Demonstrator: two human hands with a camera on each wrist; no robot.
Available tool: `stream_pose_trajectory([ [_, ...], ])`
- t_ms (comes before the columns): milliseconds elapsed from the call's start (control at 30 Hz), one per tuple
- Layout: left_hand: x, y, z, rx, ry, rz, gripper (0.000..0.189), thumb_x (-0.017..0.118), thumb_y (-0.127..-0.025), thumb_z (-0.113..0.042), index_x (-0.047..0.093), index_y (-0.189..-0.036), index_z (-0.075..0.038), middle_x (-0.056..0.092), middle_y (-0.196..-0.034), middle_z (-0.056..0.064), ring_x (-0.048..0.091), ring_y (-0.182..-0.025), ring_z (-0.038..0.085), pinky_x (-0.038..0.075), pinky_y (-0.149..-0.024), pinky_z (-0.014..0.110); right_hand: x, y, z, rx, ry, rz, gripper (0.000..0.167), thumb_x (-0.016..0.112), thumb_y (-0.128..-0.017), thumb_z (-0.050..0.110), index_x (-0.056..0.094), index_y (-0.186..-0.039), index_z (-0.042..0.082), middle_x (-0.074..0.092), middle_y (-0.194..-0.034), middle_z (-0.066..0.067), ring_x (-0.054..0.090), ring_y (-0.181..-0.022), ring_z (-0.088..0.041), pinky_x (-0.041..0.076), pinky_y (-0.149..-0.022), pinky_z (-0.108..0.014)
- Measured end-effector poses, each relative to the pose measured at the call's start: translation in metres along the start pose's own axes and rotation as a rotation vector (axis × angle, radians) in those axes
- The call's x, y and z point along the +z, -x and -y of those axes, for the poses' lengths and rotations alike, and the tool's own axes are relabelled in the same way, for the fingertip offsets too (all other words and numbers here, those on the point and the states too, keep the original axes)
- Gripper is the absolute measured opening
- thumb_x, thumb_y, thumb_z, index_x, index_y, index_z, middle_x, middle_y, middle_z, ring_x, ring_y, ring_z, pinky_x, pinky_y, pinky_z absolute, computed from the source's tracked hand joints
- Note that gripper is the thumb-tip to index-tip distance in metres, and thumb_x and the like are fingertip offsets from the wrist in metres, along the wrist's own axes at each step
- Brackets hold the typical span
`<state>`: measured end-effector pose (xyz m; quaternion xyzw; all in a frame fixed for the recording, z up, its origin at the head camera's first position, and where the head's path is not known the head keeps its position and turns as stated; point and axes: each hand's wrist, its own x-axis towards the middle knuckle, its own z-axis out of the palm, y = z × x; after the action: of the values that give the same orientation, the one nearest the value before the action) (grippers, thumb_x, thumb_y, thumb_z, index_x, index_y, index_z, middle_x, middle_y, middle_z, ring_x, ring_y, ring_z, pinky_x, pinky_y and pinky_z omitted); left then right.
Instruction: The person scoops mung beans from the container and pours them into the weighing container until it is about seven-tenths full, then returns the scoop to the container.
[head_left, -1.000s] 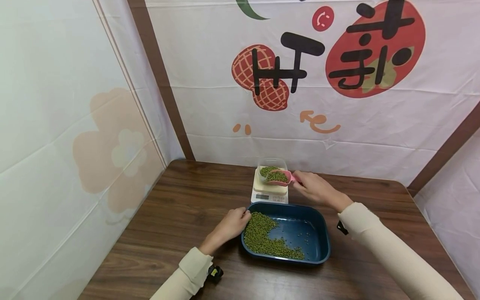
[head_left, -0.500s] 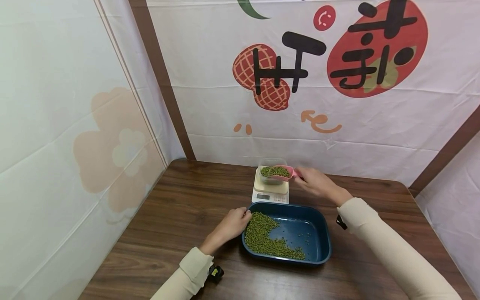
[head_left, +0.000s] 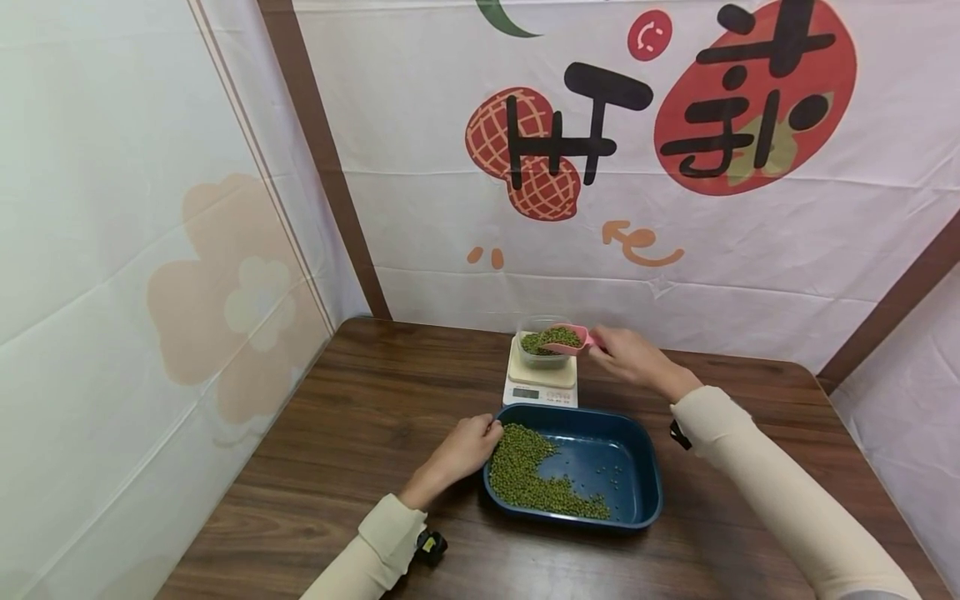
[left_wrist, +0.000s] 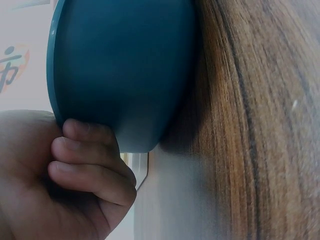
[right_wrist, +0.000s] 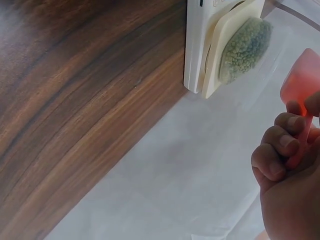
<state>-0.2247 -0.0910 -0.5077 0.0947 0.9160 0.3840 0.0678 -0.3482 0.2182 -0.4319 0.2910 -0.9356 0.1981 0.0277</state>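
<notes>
My right hand (head_left: 632,358) grips the handle of a pink scoop (head_left: 576,343) heaped with green mung beans. The scoop hangs over a clear plastic container (head_left: 542,361) that also has beans in it. That container stands on a white kitchen scale (head_left: 540,396). In the right wrist view, fingers curl round the handle of the scoop (right_wrist: 301,80), apart from the container. My left hand (head_left: 463,450) pinches the back left rim of a blue tray (head_left: 651,467), and its curled fingers show against the tray wall (left_wrist: 125,65) in the left wrist view. Mung beans (head_left: 521,475) lie along the tray's left and front.
The brown wooden table (head_left: 390,400) has its back edge close to a printed white cloth (head_left: 450,200). Another cloth wall (head_left: 150,250) rises on the left. The scale stands just behind the tray, near the table's back edge.
The right hand has raised the filled scoop slightly and shifted it a little to the right and back, over the container. Left hand and tray have stayed in place.
</notes>
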Motion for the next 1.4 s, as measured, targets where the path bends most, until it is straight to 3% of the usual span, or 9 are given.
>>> stream_pose_trajectory([
  [133,0.003,-0.006,0.009,0.007,0.008,-0.001,0.037,0.042,-0.114,-0.026,0.049,-0.08,-0.013,0.043,-0.067,0.0,0.04,-0.058,0.015,0.036,-0.057,0.03,-0.002,-0.001,0.002,0.005,0.007,0.006,0.012,0.054,-0.107,0.018,0.057,-0.101,0.008,0.047,-0.075,-0.002,0.047,-0.067,-0.016,0.038,-0.065,-0.033],
  [367,0.022,-0.026,0.048,0.054,-0.005,-0.022,0.042,0.041,-0.114,-0.041,0.049,-0.08,-0.017,0.045,-0.067,-0.002,0.043,-0.056,0.014,0.038,-0.054,0.031,-0.006,-0.002,0.004,0.034,0.011,0.03,0.015,0.055,-0.108,0.019,0.059,-0.108,0.004,0.049,-0.077,-0.004,0.049,-0.069,-0.018,0.04,-0.066,-0.034],
  [467,0.021,-0.024,0.045,0.064,0.007,-0.017,0.042,0.039,-0.114,-0.04,0.05,-0.081,-0.016,0.045,-0.067,-0.001,0.044,-0.057,0.015,0.038,-0.054,0.032,-0.005,-0.003,0.002,0.05,0.017,0.035,0.016,0.056,-0.108,0.02,0.059,-0.109,0.004,0.05,-0.077,-0.004,0.049,-0.069,-0.018,0.039,-0.065,-0.034],
  [667,0.006,-0.007,0.019,0.063,0.068,-0.002,0.04,0.043,-0.113,-0.033,0.05,-0.079,-0.013,0.044,-0.067,0.001,0.042,-0.056,0.016,0.036,-0.054,0.033,-0.005,-0.006,0.0,0.062,0.025,0.036,0.015,0.056,-0.107,0.019,0.059,-0.106,0.005,0.049,-0.077,-0.004,0.049,-0.069,-0.018,0.039,-0.064,-0.033],
  [967,0.014,-0.017,0.033,0.059,0.048,-0.014,0.041,0.041,-0.113,-0.035,0.049,-0.079,-0.013,0.044,-0.066,0.001,0.041,-0.055,0.017,0.036,-0.053,0.033,-0.008,-0.008,0.002,0.07,0.048,0.049,0.016,0.057,-0.106,0.02,0.06,-0.106,0.005,0.049,-0.075,-0.004,0.05,-0.068,-0.018,0.039,-0.064,-0.033],
  [1133,0.027,-0.031,0.055,0.065,-0.022,-0.032,0.042,0.038,-0.114,-0.04,0.048,-0.08,-0.018,0.045,-0.067,-0.002,0.043,-0.056,0.014,0.038,-0.053,0.032,-0.009,-0.011,0.002,0.075,0.055,0.056,0.017,0.056,-0.107,0.022,0.06,-0.105,0.006,0.048,-0.075,-0.003,0.049,-0.068,-0.018,0.038,-0.063,-0.033],
  [1300,0.027,-0.03,0.055,0.08,-0.007,-0.033,0.042,0.038,-0.114,-0.039,0.048,-0.081,-0.016,0.045,-0.067,-0.001,0.042,-0.056,0.016,0.037,-0.053,0.033,-0.01,-0.013,0.002,0.087,0.07,0.067,0.019,0.056,-0.107,0.024,0.06,-0.104,0.006,0.048,-0.076,-0.003,0.05,-0.069,-0.018,0.038,-0.064,-0.033],
  [1367,0.02,-0.022,0.042,0.079,0.021,-0.027,0.042,0.04,-0.114,-0.037,0.049,-0.08,-0.014,0.045,-0.067,0.001,0.042,-0.056,0.017,0.037,-0.054,0.034,-0.01,-0.013,0.003,0.092,0.074,0.073,0.019,0.056,-0.107,0.024,0.061,-0.105,0.006,0.049,-0.076,-0.003,0.05,-0.069,-0.019,0.039,-0.064,-0.033],
  [1400,0.02,-0.021,0.045,0.106,0.018,-0.031,0.043,0.039,-0.114,-0.04,0.048,-0.08,-0.015,0.044,-0.067,-0.001,0.041,-0.057,0.015,0.036,-0.055,0.033,-0.01,-0.014,0.002,0.094,0.076,0.076,0.019,0.055,-0.107,0.024,0.061,-0.105,0.006,0.05,-0.077,-0.004,0.051,-0.07,-0.019,0.039,-0.065,-0.034],
])
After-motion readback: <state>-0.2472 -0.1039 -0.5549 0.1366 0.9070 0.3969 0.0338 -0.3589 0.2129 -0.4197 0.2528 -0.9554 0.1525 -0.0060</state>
